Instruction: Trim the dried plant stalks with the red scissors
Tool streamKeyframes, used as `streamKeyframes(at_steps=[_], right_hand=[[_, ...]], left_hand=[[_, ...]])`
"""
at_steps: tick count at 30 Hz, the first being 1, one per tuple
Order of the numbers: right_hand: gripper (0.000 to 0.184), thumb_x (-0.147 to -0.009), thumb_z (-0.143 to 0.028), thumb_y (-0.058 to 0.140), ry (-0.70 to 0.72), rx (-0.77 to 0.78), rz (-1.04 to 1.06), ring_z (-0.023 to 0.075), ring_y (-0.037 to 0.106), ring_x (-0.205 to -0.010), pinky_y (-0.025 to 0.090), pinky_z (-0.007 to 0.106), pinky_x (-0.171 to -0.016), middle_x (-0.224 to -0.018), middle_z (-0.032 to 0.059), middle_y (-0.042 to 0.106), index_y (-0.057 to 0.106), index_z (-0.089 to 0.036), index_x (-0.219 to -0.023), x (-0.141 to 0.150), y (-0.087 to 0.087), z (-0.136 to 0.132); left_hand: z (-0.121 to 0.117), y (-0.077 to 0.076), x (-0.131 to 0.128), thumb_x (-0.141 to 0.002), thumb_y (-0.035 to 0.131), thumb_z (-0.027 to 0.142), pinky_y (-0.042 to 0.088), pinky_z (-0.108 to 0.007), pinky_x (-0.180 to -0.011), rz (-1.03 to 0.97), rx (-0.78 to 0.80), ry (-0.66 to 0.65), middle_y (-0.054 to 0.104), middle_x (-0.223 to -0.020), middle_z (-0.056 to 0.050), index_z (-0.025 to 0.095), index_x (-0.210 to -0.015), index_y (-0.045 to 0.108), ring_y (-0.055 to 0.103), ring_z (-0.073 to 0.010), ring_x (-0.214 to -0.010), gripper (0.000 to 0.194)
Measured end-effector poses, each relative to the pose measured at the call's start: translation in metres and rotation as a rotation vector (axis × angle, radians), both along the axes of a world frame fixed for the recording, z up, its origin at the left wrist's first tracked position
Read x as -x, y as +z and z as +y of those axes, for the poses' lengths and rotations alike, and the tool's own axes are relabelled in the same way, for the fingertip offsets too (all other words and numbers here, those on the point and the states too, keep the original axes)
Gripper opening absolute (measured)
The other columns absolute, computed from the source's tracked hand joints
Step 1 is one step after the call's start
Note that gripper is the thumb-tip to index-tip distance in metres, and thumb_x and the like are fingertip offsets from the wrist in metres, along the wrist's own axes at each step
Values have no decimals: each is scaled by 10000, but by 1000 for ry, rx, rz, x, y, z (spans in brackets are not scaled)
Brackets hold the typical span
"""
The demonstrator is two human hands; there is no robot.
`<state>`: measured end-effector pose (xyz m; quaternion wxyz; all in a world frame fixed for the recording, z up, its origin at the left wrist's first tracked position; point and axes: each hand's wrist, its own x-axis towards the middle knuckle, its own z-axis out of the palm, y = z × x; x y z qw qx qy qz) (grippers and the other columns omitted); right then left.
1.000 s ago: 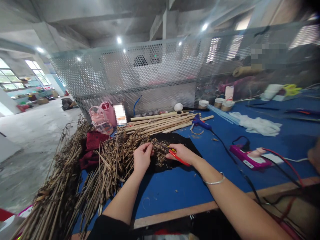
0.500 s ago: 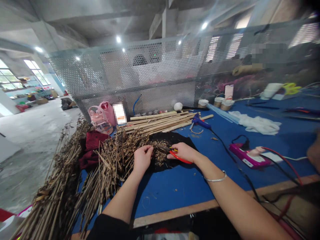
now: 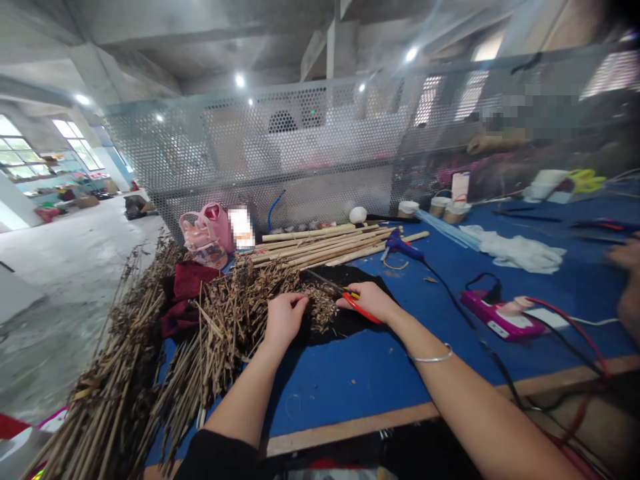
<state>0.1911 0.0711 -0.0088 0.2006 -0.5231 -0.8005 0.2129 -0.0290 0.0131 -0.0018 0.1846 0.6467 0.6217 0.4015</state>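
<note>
My left hand [image 3: 285, 319] has thumb and fingers pinched together at the right edge of a heap of dried plant stems [image 3: 227, 327]. Whatever lies in that pinch is too small to make out. In my right hand [image 3: 374, 300] is a pair of scissors [image 3: 359, 307] with red and yellow handles. Their dark blades point up and left, over a small pile of brown dried clippings [image 3: 321, 310]. The clippings lie on a black cloth [image 3: 373, 325], which is spread on the blue tabletop [image 3: 345, 380].
Pale wooden sticks [image 3: 320, 247] and a blue glue gun [image 3: 400, 245] lie behind the cloth. A purple power strip [image 3: 500, 320] with cables sits right. A pink bottle [image 3: 216, 227] stands back left. Another person's hand [image 3: 627, 260] shows at the right edge.
The scissors have drawn slightly back from my left fingers, and their blades now angle upward. My left hand stays almost in place. The other person's hand at right has moved up.
</note>
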Motion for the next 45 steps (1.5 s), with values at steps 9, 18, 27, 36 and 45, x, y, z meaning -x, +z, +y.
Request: streamKeyframes(at_steps=[9, 18, 27, 36, 45], right_hand=[[419, -648, -597, 539, -62, -75, 17, 110, 463, -538, 295, 200, -490, -575, -8, 546, 537, -181, -597, 1, -5, 4], [407, -634, -602, 552, -63, -79, -56, 124, 494, -552, 293, 204, -499, -607, 11, 579, 567, -194, -634, 2, -10, 4], [388, -642, -594, 550, -66, -89, -71, 135, 517, -567, 305, 205, -511, -610, 11, 588, 570, -206, -629, 2, -13, 5], [373, -629, -579, 569, -77, -71, -79, 127, 513, -540, 293, 206, -490, -604, 8, 592, 563, -206, -627, 4, -7, 2], [384, -636, -587, 565, -72, -82, -90, 139, 527, -567, 293, 214, -494, -635, 22, 608, 566, -203, -633, 5, -3, -1]], left_hand=[[-4, 19, 30, -670, 521, 42, 415, -262, -785, 390, 61, 76, 575, -910, -49, 202, -823, 642, 538, -164, -889, 252], [-6, 21, 44, -725, 415, 72, 421, -282, -708, 556, 180, 234, 540, -868, -80, 255, -836, 683, 549, -205, -848, 343], [-12, 26, 19, -800, 416, 202, 420, -251, -745, 505, 21, 249, 592, -947, -66, 225, -959, 634, 562, -172, -871, 271], [-5, 11, 17, -760, 507, 190, 414, -263, -809, 463, 172, 157, 601, -1000, -89, 190, -1033, 608, 580, -179, -889, 291], [3, 5, 0, -808, 454, 220, 440, -253, -700, 575, 205, 95, 571, -976, -87, 223, -1019, 612, 598, -168, -811, 263]])
